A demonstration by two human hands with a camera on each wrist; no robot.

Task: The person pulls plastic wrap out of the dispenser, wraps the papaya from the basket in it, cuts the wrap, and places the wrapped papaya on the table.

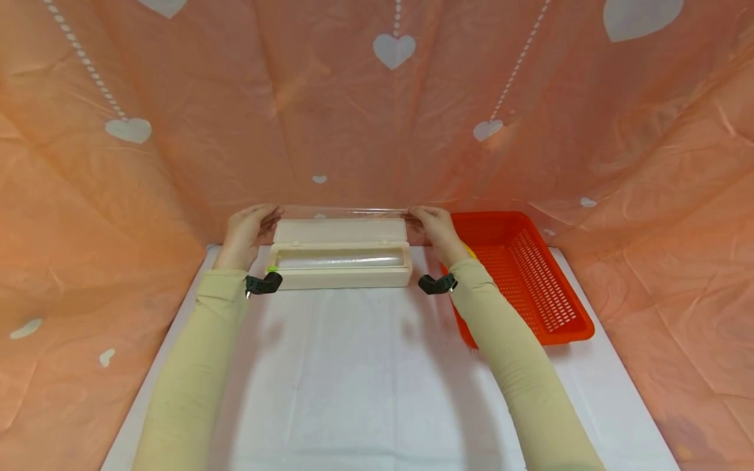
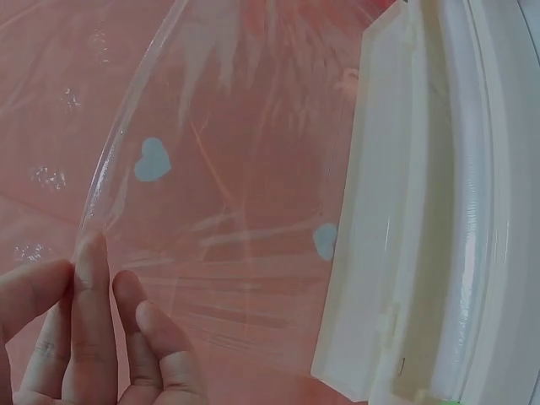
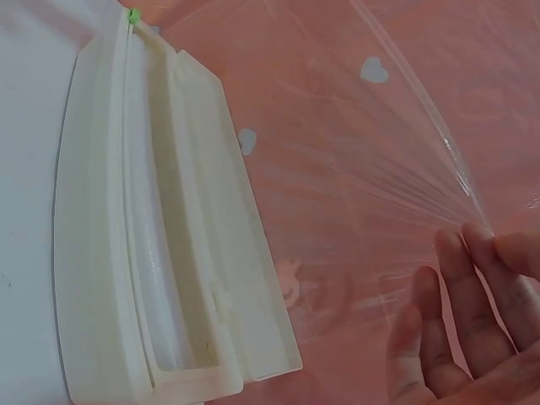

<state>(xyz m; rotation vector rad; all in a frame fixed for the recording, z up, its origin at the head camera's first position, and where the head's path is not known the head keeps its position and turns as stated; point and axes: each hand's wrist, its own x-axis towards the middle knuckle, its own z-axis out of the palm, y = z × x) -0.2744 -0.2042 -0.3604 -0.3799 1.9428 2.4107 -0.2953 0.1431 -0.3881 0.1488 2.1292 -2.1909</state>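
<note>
A cream cling film dispenser [image 1: 341, 279] stands at the far side of the table with its lid [image 1: 340, 231] tipped back. Inside lies a roll of clear film [image 1: 341, 260], and a small green slider [image 1: 272, 269] sits at its left end. A sheet of cling film [image 2: 236, 211] stretches from the box out over the raised lid. My left hand [image 1: 244, 232] pinches one corner of its far edge between thumb and fingers. With my right hand [image 1: 437, 229] I pinch the opposite corner, and creases [image 3: 422, 190] fan out from those fingertips.
An orange-red plastic basket [image 1: 548, 294] stands at the right, partly behind my right forearm, with a bit of something yellow [image 1: 470, 251] at its near left side. White cloth [image 1: 347, 379] covers the table. Orange sheeting with white hearts [image 1: 353, 118] hangs around the back and sides.
</note>
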